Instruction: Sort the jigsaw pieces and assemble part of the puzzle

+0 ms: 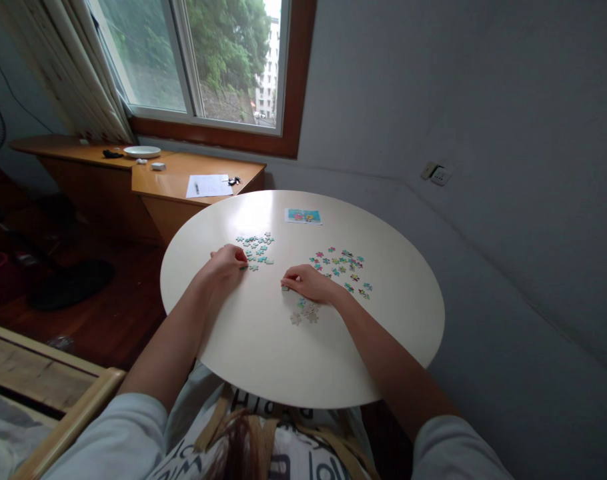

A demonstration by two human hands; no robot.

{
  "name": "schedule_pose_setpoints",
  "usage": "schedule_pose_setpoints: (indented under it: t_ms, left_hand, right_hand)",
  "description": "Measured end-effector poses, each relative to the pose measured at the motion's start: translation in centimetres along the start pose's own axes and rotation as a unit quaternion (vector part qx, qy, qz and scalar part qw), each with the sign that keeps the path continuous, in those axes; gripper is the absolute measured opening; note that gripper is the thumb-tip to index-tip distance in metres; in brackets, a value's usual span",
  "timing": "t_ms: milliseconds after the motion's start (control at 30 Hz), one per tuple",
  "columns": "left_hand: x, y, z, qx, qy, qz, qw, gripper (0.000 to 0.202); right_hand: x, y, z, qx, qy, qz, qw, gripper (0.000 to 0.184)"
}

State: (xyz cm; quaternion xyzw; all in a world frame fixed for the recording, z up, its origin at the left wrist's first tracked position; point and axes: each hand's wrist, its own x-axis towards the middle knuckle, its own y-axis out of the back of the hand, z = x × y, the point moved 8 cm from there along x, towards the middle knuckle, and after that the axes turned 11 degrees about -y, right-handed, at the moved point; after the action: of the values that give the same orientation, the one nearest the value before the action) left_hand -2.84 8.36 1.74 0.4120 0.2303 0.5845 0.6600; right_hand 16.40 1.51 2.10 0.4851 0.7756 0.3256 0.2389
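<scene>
On a round cream table (263, 353), my left hand (226, 261) rests with its fingers curled at the edge of a small cluster of teal jigsaw pieces (256, 248), fingertips pinched on a piece. My right hand (308, 281) lies with fingers closed, pinching a small piece at its tip. A spread of pink, teal and mixed pieces (341, 265) lies just right of it. A few pale, face-down pieces (304, 312) sit below my right wrist. A small printed picture card (303, 216) lies at the table's far side.
A wooden desk (148, 180) stands under the window with a sheet of paper (208, 185), a white plate (142, 151) and small items. A dark fan base (68, 283) is on the wooden floor at left. A wooden frame (48, 393) sits at lower left. Grey walls close in on the right.
</scene>
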Motion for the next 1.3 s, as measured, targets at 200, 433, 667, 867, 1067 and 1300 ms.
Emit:
schedule_pose_setpoints:
  t_ms: [200,433,667,867,1067,1300]
  left_hand:
    - [0.1,-0.1,-0.2,-0.018,-0.024,0.009,1.0,0.005]
    - [0.2,0.6,0.2,-0.109,-0.025,0.09,0.99,0.012]
    - [-0.6,-0.6,4.4,-0.149,-0.104,0.101,0.978,0.012]
    - [-1.4,-2.1,7.7,-0.197,-0.178,0.05,0.963,0.013]
    - [-1.8,-2.8,8.9,-0.205,-0.19,0.015,0.96,0.014]
    - [-2.6,-4.1,10.3,-0.196,-0.229,-0.05,0.952,0.016]
  right_hand:
    - [0.0,0.1,0.3,0.029,-0.018,-0.003,0.999,0.026]
    - [0.3,0.7,1.1,0.142,-0.034,0.019,0.989,0.03]
    - [1.0,2.9,2.9,0.23,-0.041,0.086,0.969,0.029]
    - [0.4,8.0,6.9,0.24,-0.1,0.2,0.945,0.031]
    - [-4.3,14.9,13.6,0.152,-0.249,0.358,0.887,0.015]
    - [-7.8,15.7,19.4,0.118,-0.394,0.331,0.849,0.007]
